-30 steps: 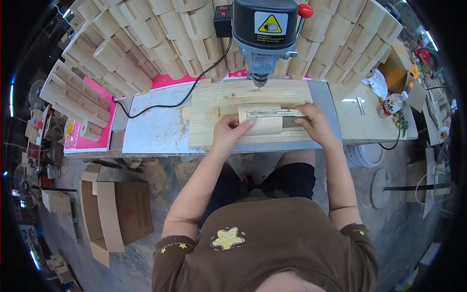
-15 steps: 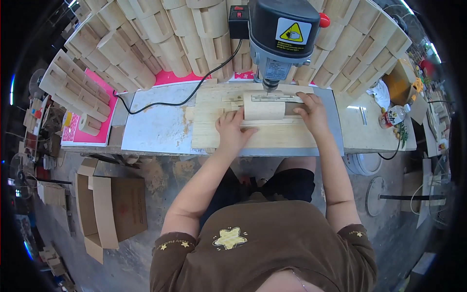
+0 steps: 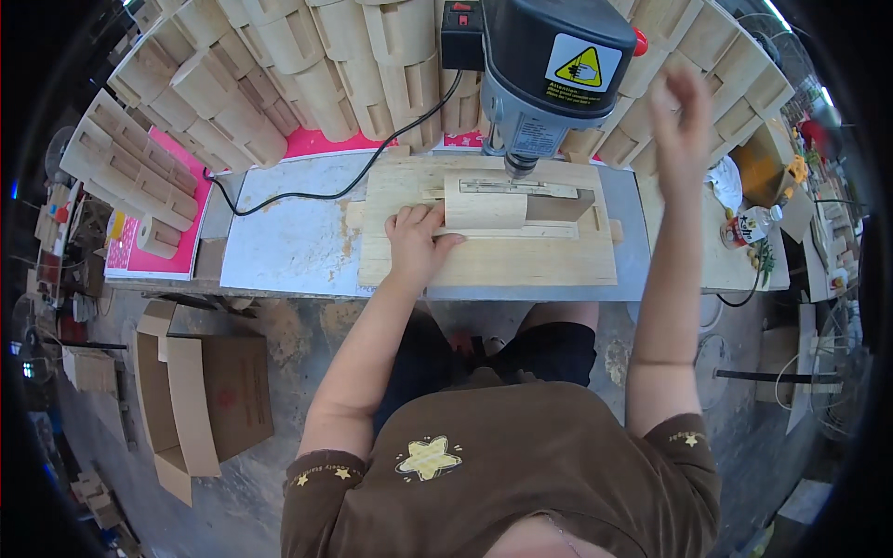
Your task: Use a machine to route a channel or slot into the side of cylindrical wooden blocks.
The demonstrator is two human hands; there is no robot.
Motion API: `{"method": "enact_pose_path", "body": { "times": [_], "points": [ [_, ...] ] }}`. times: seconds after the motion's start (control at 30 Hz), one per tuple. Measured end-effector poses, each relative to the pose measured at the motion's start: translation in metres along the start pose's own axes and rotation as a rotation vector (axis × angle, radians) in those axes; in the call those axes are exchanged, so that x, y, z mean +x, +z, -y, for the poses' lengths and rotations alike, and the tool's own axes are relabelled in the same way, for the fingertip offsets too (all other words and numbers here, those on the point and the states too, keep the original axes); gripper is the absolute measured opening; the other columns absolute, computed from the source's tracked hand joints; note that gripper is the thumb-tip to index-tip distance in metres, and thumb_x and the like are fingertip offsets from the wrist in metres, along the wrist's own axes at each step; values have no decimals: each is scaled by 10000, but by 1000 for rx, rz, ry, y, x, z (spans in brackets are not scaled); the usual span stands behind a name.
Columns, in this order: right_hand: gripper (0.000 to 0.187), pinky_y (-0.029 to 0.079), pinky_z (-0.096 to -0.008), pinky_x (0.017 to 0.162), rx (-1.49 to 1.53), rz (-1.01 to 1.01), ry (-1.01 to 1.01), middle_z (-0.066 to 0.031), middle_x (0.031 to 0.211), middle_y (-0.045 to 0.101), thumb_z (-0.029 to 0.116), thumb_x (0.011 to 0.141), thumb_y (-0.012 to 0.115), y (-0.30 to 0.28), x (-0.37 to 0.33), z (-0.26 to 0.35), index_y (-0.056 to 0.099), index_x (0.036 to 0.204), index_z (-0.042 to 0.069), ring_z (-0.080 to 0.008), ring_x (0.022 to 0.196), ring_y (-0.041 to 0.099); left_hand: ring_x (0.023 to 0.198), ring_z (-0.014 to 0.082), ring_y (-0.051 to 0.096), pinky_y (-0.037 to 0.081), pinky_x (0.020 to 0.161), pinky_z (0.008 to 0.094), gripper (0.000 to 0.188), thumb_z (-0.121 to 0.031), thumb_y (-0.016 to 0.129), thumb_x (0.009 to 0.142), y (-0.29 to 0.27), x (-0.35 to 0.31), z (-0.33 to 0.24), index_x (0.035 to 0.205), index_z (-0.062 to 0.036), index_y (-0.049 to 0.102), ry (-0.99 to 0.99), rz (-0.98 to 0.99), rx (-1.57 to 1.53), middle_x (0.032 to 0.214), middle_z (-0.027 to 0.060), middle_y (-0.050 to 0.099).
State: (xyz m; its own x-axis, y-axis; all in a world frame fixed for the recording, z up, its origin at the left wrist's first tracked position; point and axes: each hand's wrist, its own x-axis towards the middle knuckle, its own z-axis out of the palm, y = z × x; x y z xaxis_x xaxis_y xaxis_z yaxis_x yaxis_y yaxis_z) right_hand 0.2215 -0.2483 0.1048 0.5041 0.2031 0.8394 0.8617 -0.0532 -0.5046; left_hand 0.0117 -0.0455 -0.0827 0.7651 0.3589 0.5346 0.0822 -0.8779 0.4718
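A pale wooden cylinder (image 3: 484,206) with a slot along its top lies on its side in a wooden jig (image 3: 400,265). My left hand (image 3: 417,240) is closed against the cylinder's left end, with the thumb along its lower front edge. Over the slot hangs the chuck (image 3: 521,166) of a drill press (image 3: 549,65); whether the bit touches the wood cannot be made out. A flat grey bar (image 3: 558,206) extends from the cylinder's right end. My right hand (image 3: 682,121) is raised beside the drill press, blurred, its fingers apart and nothing visible in them.
Stacks of slotted wooden cylinders (image 3: 335,65) stand behind and left of the machine, with more at the right. A black cord (image 3: 344,197) crosses the left of the bench. A bottle (image 3: 752,225) stands at the right. An open cardboard box (image 3: 219,391) is on the floor.
My right hand has let go at the cylinder's right side and risen beside the drill press. My left hand stays at the cylinder's left end. The whole view has shifted slightly.
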Motion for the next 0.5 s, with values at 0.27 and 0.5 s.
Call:
{"method": "enact_pose_path", "body": {
  "times": [0.27, 0.5],
  "points": [
    [280, 440, -281, 682, -307, 277, 87, -119, 745, 604, 302, 910, 460, 26, 56, 27, 611, 976, 76, -191, 708, 568, 820, 228, 505, 319, 773, 382, 441, -279, 745, 629, -2, -1, -2, 1022, -116, 627, -11, 27, -29, 792, 18, 535],
    [170, 471, -348, 622, -732, 378, 99, -115, 759, 639, 135, 834, 575, -4, 5, 93, 620, 977, 55, -255, 705, 624, 857, 233, 525, 339, 794, 392, 497, -270, 742, 634, -2, -2, 0, 1084, -108, 606, -53, 80, -49, 818, 28, 543]
  ]
}}
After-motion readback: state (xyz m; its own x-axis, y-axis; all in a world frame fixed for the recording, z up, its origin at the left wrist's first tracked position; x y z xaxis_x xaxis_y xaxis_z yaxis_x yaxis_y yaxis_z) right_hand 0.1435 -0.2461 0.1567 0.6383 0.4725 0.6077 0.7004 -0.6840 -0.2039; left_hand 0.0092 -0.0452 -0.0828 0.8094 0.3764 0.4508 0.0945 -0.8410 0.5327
